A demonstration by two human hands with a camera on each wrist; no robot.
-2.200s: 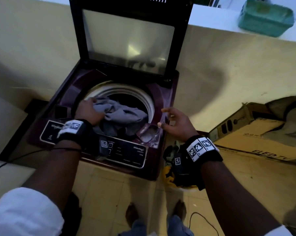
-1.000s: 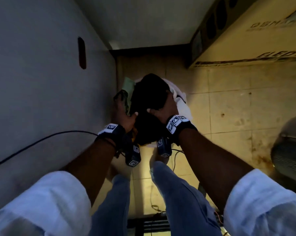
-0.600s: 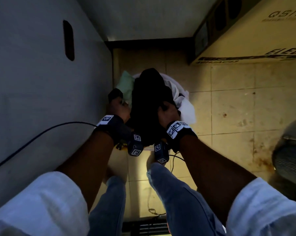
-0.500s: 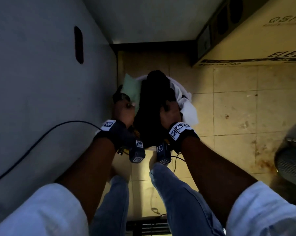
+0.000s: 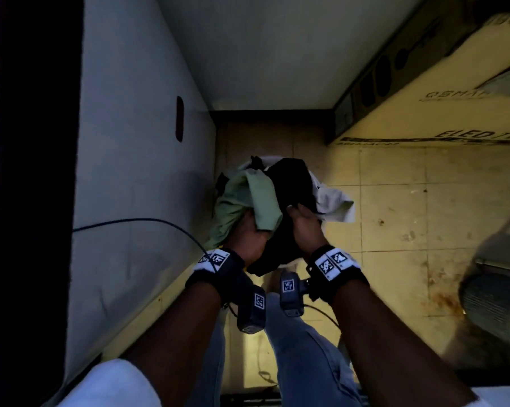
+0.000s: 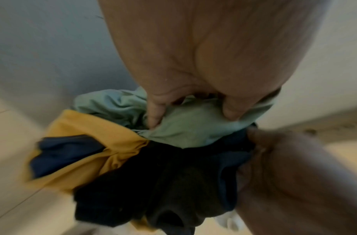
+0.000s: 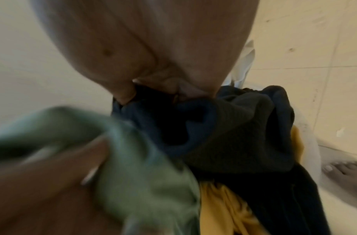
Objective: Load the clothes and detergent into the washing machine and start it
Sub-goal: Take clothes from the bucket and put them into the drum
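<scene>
Green fabric is gripped by the left hand, whose fingers are curled into its folds, while dark clothing is clutched by the right hand, its fingers closed into the cloth. A mixed bundle is thus held between both hands above the tiled floor, beside the pale side panel of the washing machine. A yellow garment and a white piece are caught up in the same bundle.

The loading step is judged to be underway: this bundle has yet to be put in the drum, and the detergent and the start remain to be dealt with. The drum, the lid and the control panel are not shown, so what lies inside cannot be told. No detergent is seen. Both wrist views are smeared by motion, and whether a basket lies under the bundle cannot be made out. A cardboard box is cut off at the right edge.
</scene>
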